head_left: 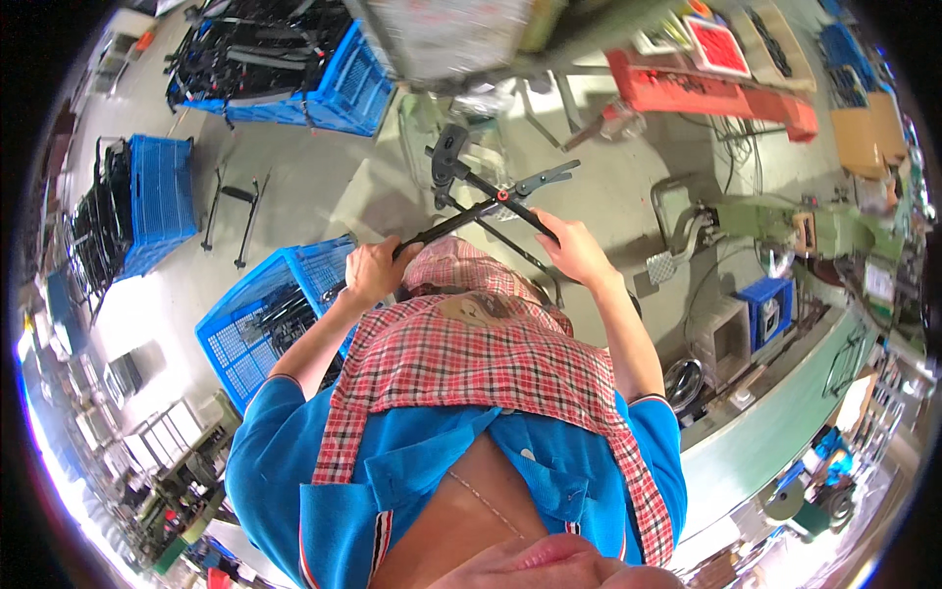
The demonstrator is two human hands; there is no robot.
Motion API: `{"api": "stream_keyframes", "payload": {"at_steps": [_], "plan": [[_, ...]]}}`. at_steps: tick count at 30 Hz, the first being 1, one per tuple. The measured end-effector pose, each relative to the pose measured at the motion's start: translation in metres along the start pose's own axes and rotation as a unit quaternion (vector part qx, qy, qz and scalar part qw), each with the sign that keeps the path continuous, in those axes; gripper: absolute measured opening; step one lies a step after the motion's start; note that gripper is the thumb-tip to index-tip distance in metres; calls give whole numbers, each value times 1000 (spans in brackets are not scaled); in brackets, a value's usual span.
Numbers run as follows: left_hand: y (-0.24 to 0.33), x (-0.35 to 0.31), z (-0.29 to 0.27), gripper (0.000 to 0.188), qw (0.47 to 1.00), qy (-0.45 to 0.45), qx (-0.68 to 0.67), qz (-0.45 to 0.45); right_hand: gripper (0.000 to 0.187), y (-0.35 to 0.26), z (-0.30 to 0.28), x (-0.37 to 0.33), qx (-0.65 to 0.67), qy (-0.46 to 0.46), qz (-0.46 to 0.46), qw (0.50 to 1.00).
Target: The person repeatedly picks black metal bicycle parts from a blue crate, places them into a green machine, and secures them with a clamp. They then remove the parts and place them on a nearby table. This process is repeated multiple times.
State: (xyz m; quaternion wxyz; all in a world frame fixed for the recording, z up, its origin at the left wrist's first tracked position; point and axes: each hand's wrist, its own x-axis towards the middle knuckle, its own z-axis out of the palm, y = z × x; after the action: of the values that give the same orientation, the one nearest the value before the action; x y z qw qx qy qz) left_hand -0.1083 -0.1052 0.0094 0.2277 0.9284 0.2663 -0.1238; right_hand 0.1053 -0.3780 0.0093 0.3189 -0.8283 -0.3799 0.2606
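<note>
Both my hands hold a black crossed-tube frame [476,212] out in front of my checked apron [481,344]. My left hand [373,272] is closed around the end of one tube. Around the end of the other tube, my right hand [577,255] is wrapped. A red ring [503,196] marks where the tubes cross. At the frame's far side sits a dark plastic joint [449,155], and a flat grey forked arm [549,178] points to the right. Another thin black tube [505,240] slants below the crossing.
Blue crates with black frame parts stand far left [358,79], left [162,196] and beside my left arm [235,368]. Loose black tubes [235,196] lie on the floor. A red beam [687,93] is far right; a green machine [785,231] and a greenish bench [775,442] are right.
</note>
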Motion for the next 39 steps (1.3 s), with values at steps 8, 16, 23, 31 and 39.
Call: {"api": "stream_keyframes", "payload": {"at_steps": [8,16,23,31,39], "plan": [[193,-14,93,48,970,-32,-148,190,40,22,-160,-192,-280,81,139,946],[392,0,102,54,731,-327,-583,139,30,52,-257,-364,-340,725,-74,594],[465,37,165,58,515,-526,-648,195,98,205,-344,-434,13,585,97,805],[513,89,348,68,841,-392,-260,267,33,227,-318,-394,-258,579,153,759],[674,49,201,35,632,-297,-180,693,25,353,-296,-353,-334,396,256,816]]}}
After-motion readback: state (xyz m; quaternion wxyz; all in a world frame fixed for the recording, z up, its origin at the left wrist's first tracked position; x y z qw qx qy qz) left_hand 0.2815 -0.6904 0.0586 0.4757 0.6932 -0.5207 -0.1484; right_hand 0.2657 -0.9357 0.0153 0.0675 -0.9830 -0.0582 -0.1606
